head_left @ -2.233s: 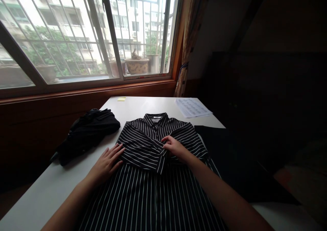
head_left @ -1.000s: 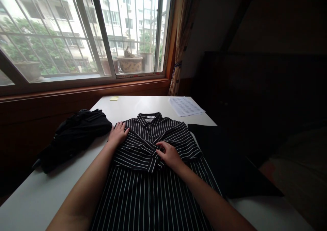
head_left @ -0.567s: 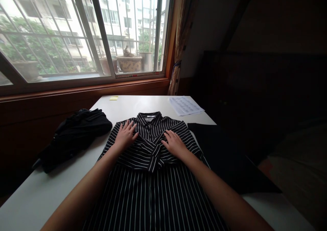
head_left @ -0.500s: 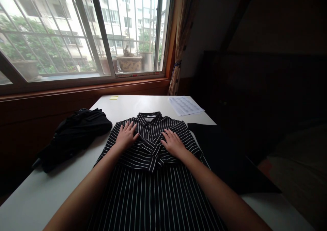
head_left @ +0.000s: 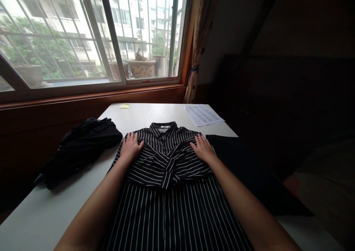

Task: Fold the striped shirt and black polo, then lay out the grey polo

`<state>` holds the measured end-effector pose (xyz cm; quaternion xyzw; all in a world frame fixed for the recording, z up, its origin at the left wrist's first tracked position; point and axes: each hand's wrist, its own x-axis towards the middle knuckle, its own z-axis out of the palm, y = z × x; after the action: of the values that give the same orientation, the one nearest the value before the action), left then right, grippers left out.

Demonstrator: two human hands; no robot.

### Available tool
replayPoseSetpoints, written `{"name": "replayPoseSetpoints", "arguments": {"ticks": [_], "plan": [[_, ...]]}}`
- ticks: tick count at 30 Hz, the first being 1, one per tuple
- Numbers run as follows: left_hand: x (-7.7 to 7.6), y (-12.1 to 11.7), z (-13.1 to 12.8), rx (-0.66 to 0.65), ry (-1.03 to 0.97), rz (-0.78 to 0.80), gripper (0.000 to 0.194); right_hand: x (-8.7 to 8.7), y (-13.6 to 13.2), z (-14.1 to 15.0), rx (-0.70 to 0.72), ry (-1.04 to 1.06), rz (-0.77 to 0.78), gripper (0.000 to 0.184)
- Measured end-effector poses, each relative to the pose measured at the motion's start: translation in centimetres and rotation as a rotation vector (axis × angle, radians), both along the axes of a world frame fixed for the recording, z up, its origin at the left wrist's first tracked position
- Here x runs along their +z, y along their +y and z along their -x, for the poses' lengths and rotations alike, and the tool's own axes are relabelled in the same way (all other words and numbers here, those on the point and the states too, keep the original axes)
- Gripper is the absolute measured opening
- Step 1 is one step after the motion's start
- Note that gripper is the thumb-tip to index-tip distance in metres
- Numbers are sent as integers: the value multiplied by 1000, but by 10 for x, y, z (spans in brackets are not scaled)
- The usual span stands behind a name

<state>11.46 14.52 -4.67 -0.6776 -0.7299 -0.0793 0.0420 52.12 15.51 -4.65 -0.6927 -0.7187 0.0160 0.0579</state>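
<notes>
A black shirt with white stripes (head_left: 163, 169) lies front up on the white table, collar toward the window. Both its sleeves are folded inward, and their cuffs cross at the middle of the chest. My left hand (head_left: 131, 146) rests flat on the shirt's left shoulder area, fingers stretched out and holding nothing. On the opposite shoulder area lies my right hand (head_left: 203, 147), also flat with its fingers extended. The lower part of the shirt runs toward me between my forearms and out of the bottom of the view.
A crumpled black garment or bag (head_left: 85, 147) lies on the table (head_left: 30, 217) at left. Dark flat cloth or board (head_left: 244, 169) sits at right. Printed sheets (head_left: 203, 115) and a yellow sticky note (head_left: 124, 106) are at the far edge, below a barred window (head_left: 83, 40).
My hands have slid apart over the shirt, the left one toward the left shoulder and the right one outward to the right shoulder. The crossed sleeves stay in place.
</notes>
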Motion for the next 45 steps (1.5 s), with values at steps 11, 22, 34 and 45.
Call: {"name": "replayPoseSetpoints", "arguments": {"ticks": [11, 22, 34, 45], "plan": [[-1, 10, 7, -6, -17, -50, 70, -6, 6, 1, 30, -35, -37, 74], [-1, 9, 8, -114, 35, -146, 58, -2, 6, 2, 30, -18, 7, 74], [0, 23, 13, -66, 21, -56, 65, -4, 15, 2, 24, -9, 17, 76], [1, 36, 18, -42, 3, -24, 64, -7, 34, 5, 19, 9, 36, 79]]}}
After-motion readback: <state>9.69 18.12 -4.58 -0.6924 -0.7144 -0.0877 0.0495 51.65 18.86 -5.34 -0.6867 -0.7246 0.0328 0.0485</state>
